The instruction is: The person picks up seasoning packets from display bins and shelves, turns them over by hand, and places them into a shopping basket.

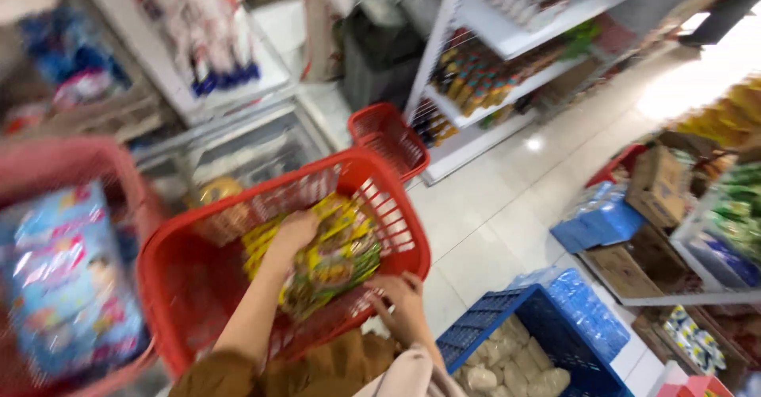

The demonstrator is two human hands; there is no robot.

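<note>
Shop aisle, snack packets in red basket, under left hand

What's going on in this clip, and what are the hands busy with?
A person in a shop aisle leans over a red basket. The left hand is inside it, resting on a pile of yellow-green snack packets. The right hand grips the basket's near rim. A blue crate of pale bagged goods sits on the floor alongside.

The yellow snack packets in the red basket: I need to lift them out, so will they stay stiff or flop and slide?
The yellow snack packets look like thin crinkled film, so probably floppy and light. Their glossy surface suggests slipping; the left hand presses on top.
</note>
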